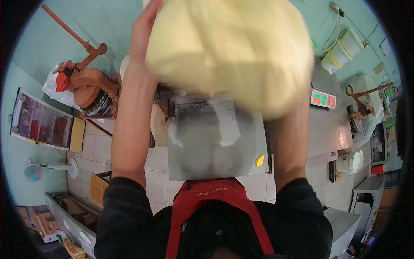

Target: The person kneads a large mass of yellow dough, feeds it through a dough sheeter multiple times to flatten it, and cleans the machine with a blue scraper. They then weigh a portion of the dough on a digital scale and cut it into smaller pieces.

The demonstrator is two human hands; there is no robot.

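A large, pale yellow mass of dough [233,47], blurred by motion, is held up in front of me and fills the upper middle. My left hand [147,19] grips its left side, the fingertips lost behind it. My right forearm rises to the dough's right edge; that hand is hidden by the dough, which both arms bear up. Below lies a grey metal work surface [194,151] with a wet or greasy sheen. Near its front right corner sits a small yellow piece [259,160].
On the metal table [323,129] at right stands a digital scale [323,99]. White buckets [345,162] are beyond its near end. Left, an orange-brown machine [92,88] with a long handle stands near a glass-fronted cabinet [41,121] and a white fan [73,168].
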